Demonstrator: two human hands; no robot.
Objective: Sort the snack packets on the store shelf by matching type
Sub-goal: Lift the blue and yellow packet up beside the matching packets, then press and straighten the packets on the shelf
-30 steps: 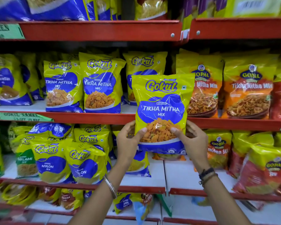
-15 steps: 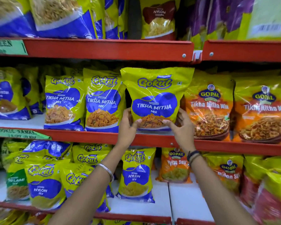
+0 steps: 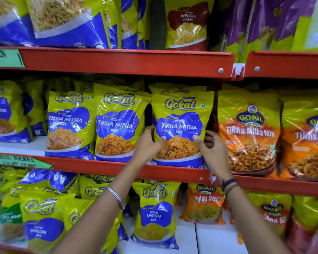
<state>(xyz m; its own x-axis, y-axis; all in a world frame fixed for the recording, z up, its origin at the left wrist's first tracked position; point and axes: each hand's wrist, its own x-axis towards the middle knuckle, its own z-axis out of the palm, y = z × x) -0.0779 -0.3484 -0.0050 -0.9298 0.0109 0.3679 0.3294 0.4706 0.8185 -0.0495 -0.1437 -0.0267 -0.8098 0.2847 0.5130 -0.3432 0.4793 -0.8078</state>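
The Gokul Tikha Mitha Mix packet (image 3: 180, 129) is yellow-green with a blue panel, white lettering and a picture of orange mix below. It stands upright on the middle red shelf (image 3: 103, 165), at the right end of a row of matching Gokul Tikha Mitha Mix packets (image 3: 117, 123), just beside an orange Gopal Tikha Mitha Mix packet (image 3: 250, 132). The left hand (image 3: 147, 145) clamps its lower left edge, thumb on the front; the right hand (image 3: 212, 151) holds the lower right edge, thumb on the front, fingers behind. The shelf below carries Gokul Nylon Sev packets (image 3: 154, 215) and a Gopal Nylon Sev packet (image 3: 204, 206). Above stands a Nylon Chevda packet (image 3: 187, 24).
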